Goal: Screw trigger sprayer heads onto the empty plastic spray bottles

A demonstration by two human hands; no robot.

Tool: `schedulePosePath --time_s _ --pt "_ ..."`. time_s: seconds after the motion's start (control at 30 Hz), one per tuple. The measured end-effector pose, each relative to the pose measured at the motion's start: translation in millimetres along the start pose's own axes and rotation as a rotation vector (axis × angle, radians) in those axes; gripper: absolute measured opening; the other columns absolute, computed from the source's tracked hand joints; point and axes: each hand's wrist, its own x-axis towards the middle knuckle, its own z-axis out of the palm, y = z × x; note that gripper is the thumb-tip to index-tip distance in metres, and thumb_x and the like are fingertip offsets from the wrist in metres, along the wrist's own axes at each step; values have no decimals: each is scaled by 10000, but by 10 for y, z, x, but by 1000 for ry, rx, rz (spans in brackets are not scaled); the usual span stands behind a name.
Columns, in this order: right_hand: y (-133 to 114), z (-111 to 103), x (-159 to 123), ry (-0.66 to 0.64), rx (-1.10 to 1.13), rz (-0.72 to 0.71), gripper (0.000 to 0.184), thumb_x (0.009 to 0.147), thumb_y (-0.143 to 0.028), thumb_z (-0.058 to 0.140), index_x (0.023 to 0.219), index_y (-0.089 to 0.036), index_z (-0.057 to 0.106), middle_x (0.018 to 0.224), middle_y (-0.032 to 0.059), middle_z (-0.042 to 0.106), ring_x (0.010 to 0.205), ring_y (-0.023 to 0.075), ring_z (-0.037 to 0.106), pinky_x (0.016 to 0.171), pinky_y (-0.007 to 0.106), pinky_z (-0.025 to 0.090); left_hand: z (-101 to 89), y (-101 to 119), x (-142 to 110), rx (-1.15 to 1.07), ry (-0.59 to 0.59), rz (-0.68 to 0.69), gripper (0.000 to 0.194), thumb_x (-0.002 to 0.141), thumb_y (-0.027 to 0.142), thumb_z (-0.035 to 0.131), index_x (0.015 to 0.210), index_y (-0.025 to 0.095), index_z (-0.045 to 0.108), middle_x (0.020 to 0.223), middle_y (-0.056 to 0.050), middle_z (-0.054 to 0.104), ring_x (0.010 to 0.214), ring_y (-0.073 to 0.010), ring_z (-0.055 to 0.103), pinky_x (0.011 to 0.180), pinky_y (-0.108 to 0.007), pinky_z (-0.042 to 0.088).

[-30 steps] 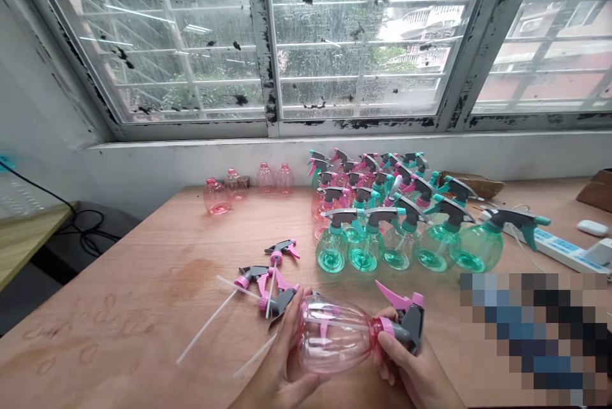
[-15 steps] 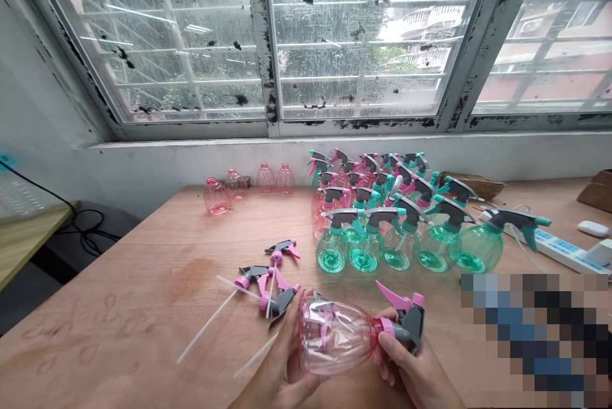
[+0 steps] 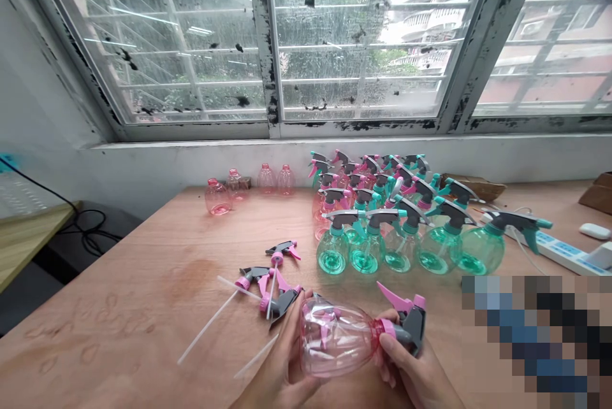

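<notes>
While little is changed, the pink bottle (image 3: 342,345) is still grasped by the left hand (image 3: 283,364), its attached spray head (image 3: 417,327) by the right hand (image 3: 412,364).

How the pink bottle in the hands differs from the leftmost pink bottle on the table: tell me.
The held bottle lies sideways between the left hand and right hand; the leftmost bottle stands upright on the table. The held bottle has a spray head at its neck; the leftmost bottle has none. Both are see-through pink.
</notes>
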Motion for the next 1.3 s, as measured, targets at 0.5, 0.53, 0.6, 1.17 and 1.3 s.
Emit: schedulePosePath --time_s 0.5,0.53,0.6,1.17,1.3 --pt "-5 0 0 -14 5 2 415 785 -534 834 911 -219 595 529 -30 672 421 104 539 413 176 384 1 -17 -7 -24 0 18 906 921 366 707 1592 457 105 1736 0 120 1588 -282 135 1275 -455 160" --pt "-3 -1 1 -18 6 2 412 786 -531 834 910 -221 594 524 -35 667 420 101 538 413 171 384 -11 -41 -5 -20 -8 26 887 935 379 683 1595 448 95 1732 -12 145 1584 -286 160 1274 -459 157" --pt "2 -2 4 -16 7 1 411 783 -531 837 912 -225 595 514 -41 658 415 100 535 412 168 380 -37 -78 -4 8 -22 34 980 904 413 715 1607 406 32 1728 -55 157 1575 -317 188 1273 -489 140" --pt "-7 -4 8 -11 10 21 429 773 -538 843 914 -228 581 530 -30 667 422 103 538 415 181 382 -13 -62 -19 83 -29 82 1013 896 427 723 1595 446 -10 1713 -80 151 1456 -362 425 1183 -509 353" --pt "7 -28 11 -35 11 39 436 766 -537 849 912 -231 576 541 -24 674 425 110 543 417 190 380 -51 -77 -14 108 -31 73 1144 834 516 761 1612 352 -61 1715 -111 134 1550 -378 236 1241 -528 241"
